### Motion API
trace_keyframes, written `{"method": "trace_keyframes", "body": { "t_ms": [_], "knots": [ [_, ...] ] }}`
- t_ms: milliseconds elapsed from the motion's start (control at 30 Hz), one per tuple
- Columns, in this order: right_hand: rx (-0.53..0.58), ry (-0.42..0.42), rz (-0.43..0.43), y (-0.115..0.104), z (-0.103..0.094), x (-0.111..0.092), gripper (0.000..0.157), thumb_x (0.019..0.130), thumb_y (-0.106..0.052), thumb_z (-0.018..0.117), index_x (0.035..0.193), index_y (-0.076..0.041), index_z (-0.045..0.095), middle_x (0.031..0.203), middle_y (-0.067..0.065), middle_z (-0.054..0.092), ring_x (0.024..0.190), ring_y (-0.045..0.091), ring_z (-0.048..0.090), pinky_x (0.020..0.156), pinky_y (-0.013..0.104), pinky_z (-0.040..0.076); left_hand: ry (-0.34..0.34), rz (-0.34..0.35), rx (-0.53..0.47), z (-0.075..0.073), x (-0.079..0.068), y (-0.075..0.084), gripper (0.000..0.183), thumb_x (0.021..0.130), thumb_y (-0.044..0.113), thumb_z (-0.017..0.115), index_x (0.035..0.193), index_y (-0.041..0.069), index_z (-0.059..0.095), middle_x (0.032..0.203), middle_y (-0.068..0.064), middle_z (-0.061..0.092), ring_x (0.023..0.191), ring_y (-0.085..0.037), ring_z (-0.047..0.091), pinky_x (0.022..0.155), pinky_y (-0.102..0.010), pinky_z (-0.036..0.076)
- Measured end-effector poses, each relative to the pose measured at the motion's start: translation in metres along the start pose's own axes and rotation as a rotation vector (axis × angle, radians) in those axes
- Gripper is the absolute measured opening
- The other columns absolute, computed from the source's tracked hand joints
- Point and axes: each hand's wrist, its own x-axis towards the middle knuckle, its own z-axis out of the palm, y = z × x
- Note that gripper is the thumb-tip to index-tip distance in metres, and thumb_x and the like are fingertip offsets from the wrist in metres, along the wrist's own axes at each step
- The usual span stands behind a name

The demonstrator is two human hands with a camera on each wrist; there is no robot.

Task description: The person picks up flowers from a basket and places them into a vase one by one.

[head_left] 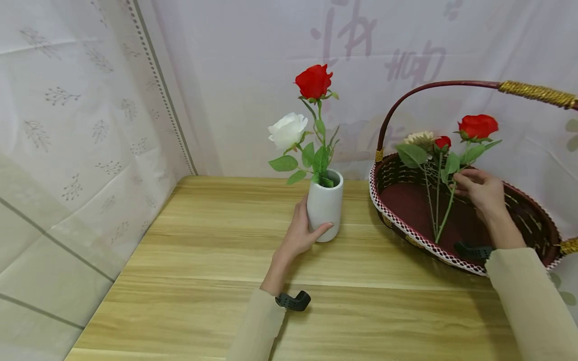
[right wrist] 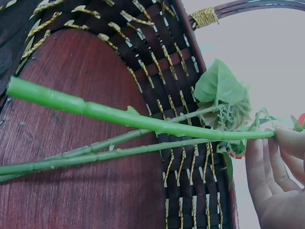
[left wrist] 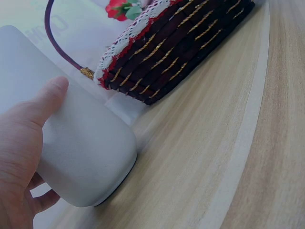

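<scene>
We see a person's right hand [head_left: 485, 193] pinching the green stem [right wrist: 47, 97] of a red rose [head_left: 478, 126] over a woven basket [head_left: 406, 228], the flower's long axis slanting in the head view from bloom at upper right to cut end at lower left. From that hand, the white vase [head_left: 323, 210] lies well to the left, upright on the wooden table [head_left: 203, 250], and we find the left hand [head_left: 298, 228], the nearer of the two, wrapped around its side
</scene>
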Motion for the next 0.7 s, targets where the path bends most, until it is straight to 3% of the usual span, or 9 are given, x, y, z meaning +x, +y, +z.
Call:
{"method": "trace_keyframes", "body": {
  "t_ms": [233, 700],
  "knots": [
    [0.155, 0.028, -0.016, -0.009, 0.003, -0.002, 0.012, 0.092, -0.017, 0.075, 0.101, -0.015, 0.068, 0.082, -0.011, 0.069, 0.066, 0.004, 0.068, 0.061, 0.019, 0.055, 0.007, 0.012, -0.005, 0.000, 0.000, -0.001, 0.101, 0.090, 0.042, 0.077, 0.162, 0.015, 0.010, 0.153, -0.016, 0.030, 0.133, -0.027, 0.041, 0.110, -0.047, 0.038],
    [0.273, 0.090, -0.054, -0.027, 0.009, -0.008, 0.009, 0.092, -0.010, 0.074, 0.100, -0.012, 0.070, 0.083, -0.008, 0.070, 0.065, 0.006, 0.068, 0.059, 0.019, 0.055, 0.012, 0.022, 0.012, 0.000, 0.000, -0.001, 0.101, 0.091, 0.040, 0.077, 0.161, 0.013, 0.010, 0.152, -0.017, 0.030, 0.133, -0.028, 0.041, 0.110, -0.047, 0.037]
  ]
}}
